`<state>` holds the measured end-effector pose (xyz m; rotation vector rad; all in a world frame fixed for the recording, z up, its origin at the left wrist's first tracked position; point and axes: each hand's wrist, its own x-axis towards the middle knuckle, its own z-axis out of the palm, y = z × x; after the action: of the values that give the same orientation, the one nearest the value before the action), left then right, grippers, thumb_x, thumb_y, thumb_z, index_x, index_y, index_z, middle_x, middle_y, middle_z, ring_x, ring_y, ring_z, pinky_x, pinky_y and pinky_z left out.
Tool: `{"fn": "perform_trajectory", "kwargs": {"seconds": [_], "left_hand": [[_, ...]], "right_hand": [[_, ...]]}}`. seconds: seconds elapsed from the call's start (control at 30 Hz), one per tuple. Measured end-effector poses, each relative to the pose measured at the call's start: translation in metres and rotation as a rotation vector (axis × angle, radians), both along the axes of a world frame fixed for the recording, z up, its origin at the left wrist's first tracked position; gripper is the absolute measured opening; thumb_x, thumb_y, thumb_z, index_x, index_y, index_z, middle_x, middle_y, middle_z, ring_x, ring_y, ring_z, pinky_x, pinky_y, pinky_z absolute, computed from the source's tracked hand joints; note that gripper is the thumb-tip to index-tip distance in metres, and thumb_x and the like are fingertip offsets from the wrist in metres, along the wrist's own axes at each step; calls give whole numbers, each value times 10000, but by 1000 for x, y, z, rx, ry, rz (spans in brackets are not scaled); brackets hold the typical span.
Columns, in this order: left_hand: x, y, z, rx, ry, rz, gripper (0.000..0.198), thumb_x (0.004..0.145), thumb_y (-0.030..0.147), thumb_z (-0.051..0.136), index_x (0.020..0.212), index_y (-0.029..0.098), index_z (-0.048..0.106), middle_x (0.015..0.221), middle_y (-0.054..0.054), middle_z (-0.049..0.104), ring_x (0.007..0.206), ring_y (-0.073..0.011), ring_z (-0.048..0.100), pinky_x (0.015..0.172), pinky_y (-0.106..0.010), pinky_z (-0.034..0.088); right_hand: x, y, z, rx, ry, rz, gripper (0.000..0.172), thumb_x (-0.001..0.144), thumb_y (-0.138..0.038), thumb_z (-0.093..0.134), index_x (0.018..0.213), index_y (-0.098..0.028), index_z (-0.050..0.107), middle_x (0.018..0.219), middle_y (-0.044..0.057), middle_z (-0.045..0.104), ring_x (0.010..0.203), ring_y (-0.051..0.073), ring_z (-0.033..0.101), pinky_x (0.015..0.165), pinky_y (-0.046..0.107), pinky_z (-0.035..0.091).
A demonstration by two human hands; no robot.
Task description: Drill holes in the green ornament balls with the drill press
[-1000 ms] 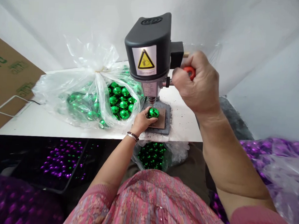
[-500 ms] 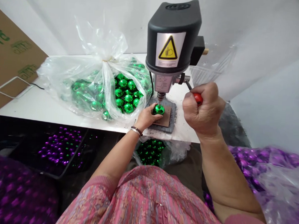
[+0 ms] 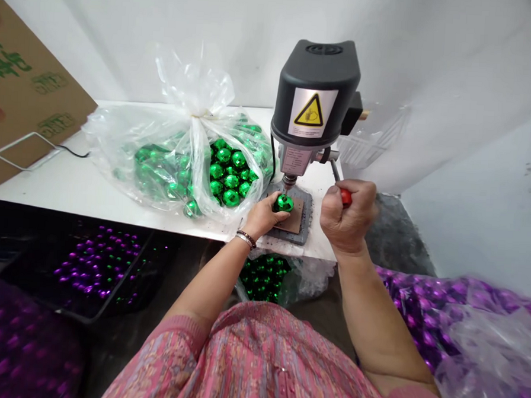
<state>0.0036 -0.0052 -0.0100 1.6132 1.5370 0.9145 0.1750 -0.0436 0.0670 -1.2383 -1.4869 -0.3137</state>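
Beneath the bench drill (image 3: 315,95), the left hand (image 3: 264,217) cups a shiny green bauble (image 3: 283,203) on a brown pad (image 3: 295,221). Beside the drill, the right hand (image 3: 348,216) clamps a red-handled lever (image 3: 346,197).

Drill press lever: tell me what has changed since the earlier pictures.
The right hand has pulled the red-handled lever down toward the table without letting go. The left hand stays on the green bauble, which remains on the brown pad under the drill press.
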Motion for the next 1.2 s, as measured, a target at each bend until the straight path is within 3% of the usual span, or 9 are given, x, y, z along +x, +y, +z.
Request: {"fn": "perform_trajectory", "kwargs": {"seconds": [0.33,0.47,0.57,0.67,0.87,0.97,1.03,1.1,1.2], "left_hand": [[-1,2,-4,-1,47,-19,708,645,333,845,1322,260,650,1012,-58,742,1020,-292,659,923,-360,481],[-1,0,-3,-19,11,-13,706,634,312,843,1310,251,649,957,-45,731,971,-277,656,904,-355,484],[-4,-5,-3,-14,-57,-49,649,637,257,819,1266,244,661,904,-13,706,868,-229,645,848,-320,497],[-11,-17,-4,17,-121,-107,616,670,254,783,1269,218,643,952,-12,698,866,-211,637,829,-299,502],[-43,-53,3,23,-45,-386,710,709,278,750,1390,213,558,1299,-72,658,1090,-232,634,976,-350,492],[-61,-58,9,28,27,-516,703,718,338,770,1385,232,573,1322,-89,661,1026,-212,657,921,-344,528],[-70,-49,14,63,87,-363,530,817,357,686,1326,221,624,1241,-84,704,960,-194,672,893,-336,538],[-75,-31,18,115,207,-56,373,912,270,544,1255,192,669,1192,-91,723,1003,-205,673,938,-347,521],[-78,5,22,146,477,221,393,909,135,461,1237,148,678,1234,-141,702,1158,-256,628,1029,-385,468]], "right_hand": [[-6,1,-15,175,46,56,56,856,-275,487,868,-227,513,717,10,555,619,141,533,613,295,446],[-10,8,19,150,169,61,125,889,-322,462,804,-231,470,699,1,517,633,135,504,641,299,436],[-11,17,56,22,298,112,185,904,-344,439,760,-231,408,672,-15,461,627,122,456,647,295,416],[-10,23,77,-60,339,100,213,890,-318,476,729,-236,364,660,-20,408,622,122,417,639,290,392],[-10,23,73,-51,375,145,226,901,-295,506,741,-231,360,668,-34,369,625,104,368,635,271,365],[-10,24,68,-4,382,164,234,905,-292,521,741,-228,366,658,-40,364,602,95,352,617,267,358],[-9,25,65,19,360,160,222,908,-295,523,748,-225,384,666,-35,380,605,95,373,620,271,365],[-8,25,62,33,334,159,204,914,-316,512,762,-223,413,672,-33,397,606,96,390,619,272,375],[-7,23,59,22,328,161,178,913,-332,502,784,-221,450,666,-39,415,585,89,390,601,267,376]]}}
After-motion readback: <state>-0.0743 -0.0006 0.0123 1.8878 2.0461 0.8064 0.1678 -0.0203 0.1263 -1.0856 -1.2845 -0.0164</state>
